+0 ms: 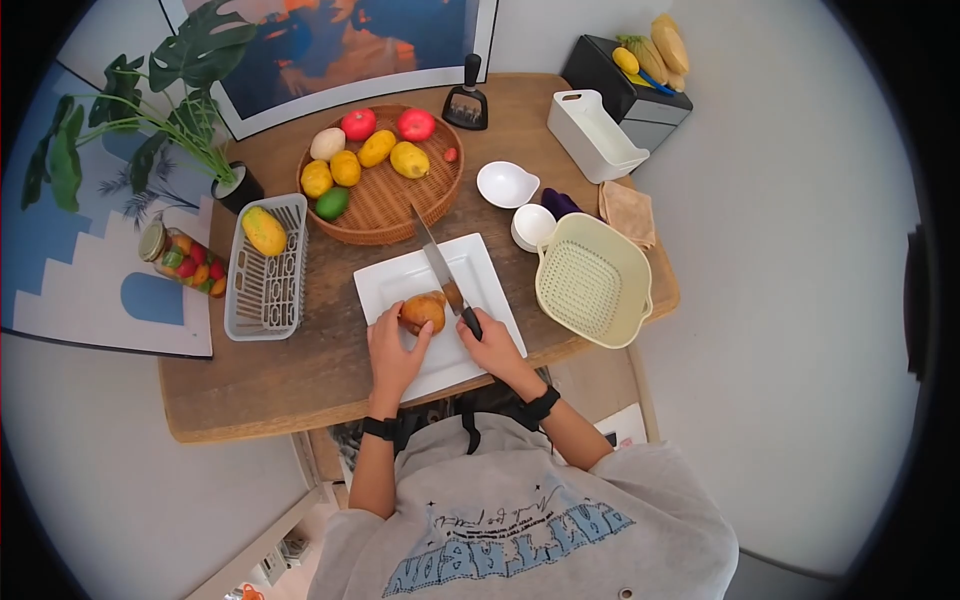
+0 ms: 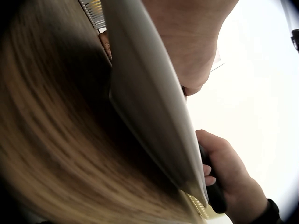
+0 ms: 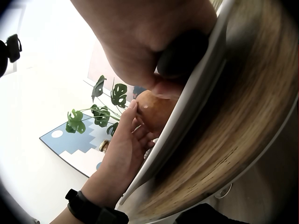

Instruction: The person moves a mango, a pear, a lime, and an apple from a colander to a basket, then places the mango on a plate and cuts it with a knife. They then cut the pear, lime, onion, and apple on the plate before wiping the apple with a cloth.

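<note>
On the square white plate (image 1: pixel 385 278) sits a brownish-orange, pear-like fruit (image 1: pixel 421 314). My left hand (image 1: pixel 393 355) holds it from the near left side, thumb and fingers around it; the right wrist view also shows this fruit (image 3: pixel 156 113) between them. My right hand (image 1: pixel 489 347) grips the black handle of a kitchen knife (image 1: pixel 436 262). Its long blade points away from me over the plate, just right of the fruit. In the left wrist view the plate's underside hides the fruit, while the right hand (image 2: pixel 229 165) shows around the handle.
A round wicker tray (image 1: pixel 400 215) of fruit stands beyond the plate. To the left are a grey basket (image 1: pixel 236 310) and a fruit jar (image 1: pixel 185 262). Small white bowls (image 1: pixel 507 185), a yellow-green colander (image 1: pixel 594 280) and a brown cloth (image 1: pixel 628 213) lie to the right.
</note>
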